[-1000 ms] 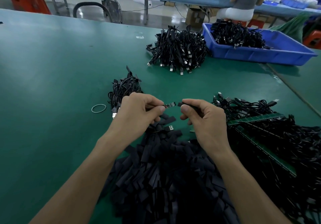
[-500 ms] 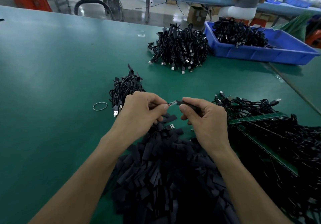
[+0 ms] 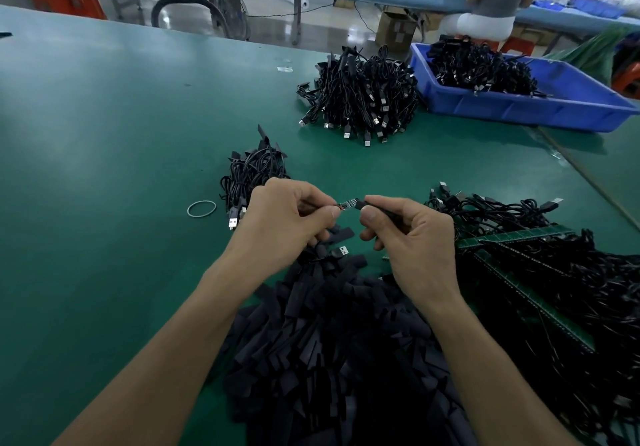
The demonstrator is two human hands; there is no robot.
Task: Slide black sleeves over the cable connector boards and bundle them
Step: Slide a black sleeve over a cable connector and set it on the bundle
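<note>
Above a green work table [image 3: 104, 134]: left hand [image 3: 287, 220] curled, thumb and forefinger pinching a small connector board [image 3: 347, 204] by its cable end. Facing it, right hand [image 3: 412, 237] curled round a black sleeve [image 3: 360, 204], the sleeve's open mouth right at the board's free tip, midway between the two thumbs. Directly beneath, a loose pile of black sleeves [image 3: 329, 341], one USB plug [image 3: 341, 251] lying on top. Just beyond the left hand, a bundled coil of cables [image 3: 254, 172] and, beside it, a rubber band [image 3: 201, 209]. To the right, tangled cables over green board strips [image 3: 512, 236]. Farther back, a heap of USB cables [image 3: 363, 95] just beside a blue bin [image 3: 519, 106] holding more.
</note>
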